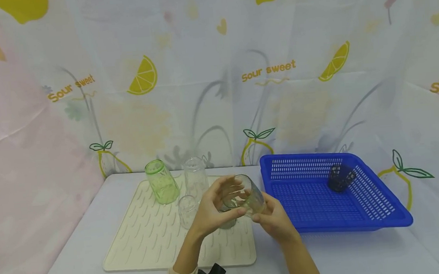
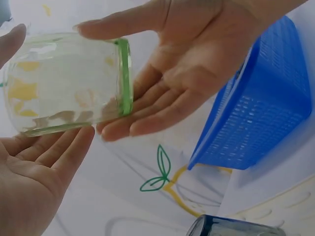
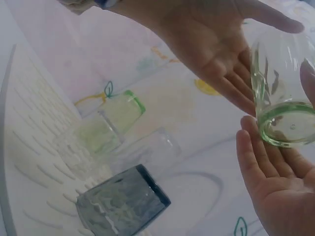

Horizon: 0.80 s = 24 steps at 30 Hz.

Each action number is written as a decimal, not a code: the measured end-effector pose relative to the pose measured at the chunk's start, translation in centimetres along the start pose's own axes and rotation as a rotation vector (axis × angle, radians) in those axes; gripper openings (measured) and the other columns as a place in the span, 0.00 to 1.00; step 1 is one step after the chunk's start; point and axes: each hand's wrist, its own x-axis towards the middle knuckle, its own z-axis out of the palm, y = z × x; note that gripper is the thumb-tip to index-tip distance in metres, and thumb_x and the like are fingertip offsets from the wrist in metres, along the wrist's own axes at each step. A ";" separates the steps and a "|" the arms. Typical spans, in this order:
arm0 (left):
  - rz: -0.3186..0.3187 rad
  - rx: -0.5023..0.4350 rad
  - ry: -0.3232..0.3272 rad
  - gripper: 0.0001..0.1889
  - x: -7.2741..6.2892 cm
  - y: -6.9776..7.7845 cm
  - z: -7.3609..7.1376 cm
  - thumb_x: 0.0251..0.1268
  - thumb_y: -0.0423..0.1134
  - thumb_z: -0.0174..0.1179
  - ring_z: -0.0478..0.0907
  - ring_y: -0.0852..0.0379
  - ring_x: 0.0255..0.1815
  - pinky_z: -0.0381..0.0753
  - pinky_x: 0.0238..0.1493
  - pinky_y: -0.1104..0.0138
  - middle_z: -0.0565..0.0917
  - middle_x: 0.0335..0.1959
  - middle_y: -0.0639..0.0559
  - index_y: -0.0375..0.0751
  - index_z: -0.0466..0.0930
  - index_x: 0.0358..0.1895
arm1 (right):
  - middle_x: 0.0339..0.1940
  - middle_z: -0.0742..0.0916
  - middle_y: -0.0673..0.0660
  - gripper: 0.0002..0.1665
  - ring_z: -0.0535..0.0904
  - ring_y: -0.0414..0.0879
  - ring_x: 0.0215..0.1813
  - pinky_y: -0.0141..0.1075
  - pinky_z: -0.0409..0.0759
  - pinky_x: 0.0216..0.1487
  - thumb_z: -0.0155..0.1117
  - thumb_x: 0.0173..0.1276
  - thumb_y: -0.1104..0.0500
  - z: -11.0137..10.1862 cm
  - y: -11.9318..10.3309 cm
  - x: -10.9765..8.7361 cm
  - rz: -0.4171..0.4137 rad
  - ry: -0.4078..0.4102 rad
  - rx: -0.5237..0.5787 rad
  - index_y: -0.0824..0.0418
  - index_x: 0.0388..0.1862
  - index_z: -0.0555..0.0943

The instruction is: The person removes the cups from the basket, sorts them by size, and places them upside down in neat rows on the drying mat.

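A pale green-tinted drinking glass is held tilted above the table, its open end toward the left and its base toward the right. My left hand grips it near the rim, thumb on the near side and fingers behind. My right hand holds the base end between thumb and fingers. In the right wrist view the glass's thick green base lies by the right fingers. Behind and below the left hand, a grey-blue glass stands on the cream mat, mostly hidden in the head view.
A green glass, a tall clear glass and a small clear glass also stand on the mat. To the right sits a blue perforated basket with a dark glass inside. A printed curtain hangs behind.
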 end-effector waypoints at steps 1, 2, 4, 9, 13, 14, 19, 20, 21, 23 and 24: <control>-0.001 -0.001 -0.005 0.35 -0.2 0.0 -0.2 0.57 0.38 0.67 0.71 0.32 0.58 0.76 0.58 0.53 0.71 0.57 0.26 0.24 0.60 0.63 | 0.59 0.79 0.56 0.28 0.75 0.46 0.60 0.34 0.74 0.63 0.62 0.64 0.68 -0.1 -0.2 -0.1 -0.010 0.011 0.001 0.64 0.63 0.69; -0.005 0.002 -0.009 0.35 -0.3 0.0 -0.3 0.58 0.37 0.67 0.72 0.31 0.56 0.77 0.57 0.52 0.71 0.56 0.25 0.23 0.60 0.63 | 0.58 0.79 0.56 0.28 0.76 0.46 0.60 0.34 0.75 0.62 0.61 0.64 0.69 -0.2 -0.4 -0.1 -0.021 0.023 -0.004 0.64 0.63 0.69; -0.027 0.011 -0.013 0.36 -0.6 -0.1 -0.5 0.58 0.36 0.66 0.73 0.31 0.55 0.78 0.56 0.52 0.70 0.56 0.25 0.23 0.59 0.64 | 0.58 0.79 0.56 0.27 0.76 0.45 0.58 0.33 0.76 0.60 0.60 0.64 0.69 -0.5 -0.8 -0.3 -0.041 0.050 -0.026 0.63 0.63 0.68; -0.173 0.030 -0.010 0.38 -1.2 -0.1 -0.6 0.54 0.38 0.69 0.78 0.39 0.49 0.83 0.50 0.57 0.73 0.54 0.30 0.26 0.60 0.64 | 0.57 0.79 0.54 0.27 0.76 0.42 0.56 0.30 0.78 0.57 0.61 0.64 0.69 -0.7 -1.7 -0.3 -0.061 0.113 -0.081 0.61 0.62 0.70; -0.293 0.094 -0.019 0.36 -1.4 0.2 -0.4 0.50 0.38 0.71 0.80 0.46 0.45 0.84 0.47 0.62 0.77 0.52 0.37 0.32 0.66 0.62 | 0.57 0.79 0.53 0.28 0.76 0.43 0.56 0.31 0.78 0.58 0.60 0.63 0.71 -0.7 -2.2 -0.2 -0.059 0.128 -0.086 0.60 0.62 0.71; -0.306 0.119 -0.025 0.35 -1.5 0.3 -0.4 0.50 0.38 0.72 0.81 0.48 0.45 0.84 0.47 0.63 0.78 0.51 0.38 0.33 0.67 0.62 | 0.57 0.79 0.53 0.28 0.76 0.43 0.57 0.32 0.78 0.58 0.60 0.63 0.71 -0.7 -2.2 -0.2 -0.057 0.132 -0.089 0.60 0.63 0.71; -0.346 0.212 -0.058 0.36 -1.6 0.3 -0.3 0.47 0.38 0.72 0.80 0.50 0.48 0.81 0.54 0.59 0.79 0.51 0.39 0.31 0.69 0.61 | 0.59 0.79 0.54 0.30 0.76 0.45 0.59 0.33 0.78 0.58 0.62 0.62 0.70 -0.5 -2.7 -0.1 -0.043 0.145 -0.148 0.62 0.64 0.70; -0.348 0.230 -0.066 0.37 -1.7 0.3 -0.3 0.46 0.39 0.72 0.79 0.49 0.48 0.80 0.55 0.59 0.79 0.51 0.39 0.30 0.69 0.61 | 0.60 0.79 0.54 0.30 0.76 0.45 0.58 0.33 0.79 0.57 0.63 0.62 0.70 -0.5 -2.8 0.0 -0.045 0.137 -0.165 0.64 0.64 0.70; -0.352 0.240 -0.074 0.37 -1.7 0.2 -0.2 0.45 0.40 0.72 0.79 0.48 0.49 0.79 0.55 0.58 0.79 0.51 0.39 0.28 0.68 0.61 | 0.60 0.79 0.54 0.31 0.76 0.45 0.58 0.33 0.79 0.56 0.63 0.62 0.71 -0.4 -2.9 0.1 -0.047 0.127 -0.182 0.65 0.64 0.69; -0.361 0.258 -0.082 0.39 -1.7 0.1 -0.2 0.44 0.41 0.73 0.78 0.47 0.51 0.79 0.56 0.59 0.79 0.51 0.39 0.27 0.68 0.61 | 0.59 0.80 0.54 0.31 0.77 0.45 0.58 0.33 0.80 0.55 0.64 0.61 0.70 -0.4 -3.1 0.2 -0.044 0.108 -0.211 0.67 0.64 0.69; -0.359 0.266 -0.088 0.40 -1.7 0.1 -0.1 0.43 0.41 0.73 0.78 0.46 0.51 0.78 0.57 0.60 0.79 0.52 0.39 0.26 0.68 0.61 | 0.58 0.80 0.53 0.32 0.77 0.45 0.57 0.32 0.80 0.54 0.65 0.61 0.70 -0.3 -3.3 0.3 -0.039 0.100 -0.232 0.69 0.64 0.69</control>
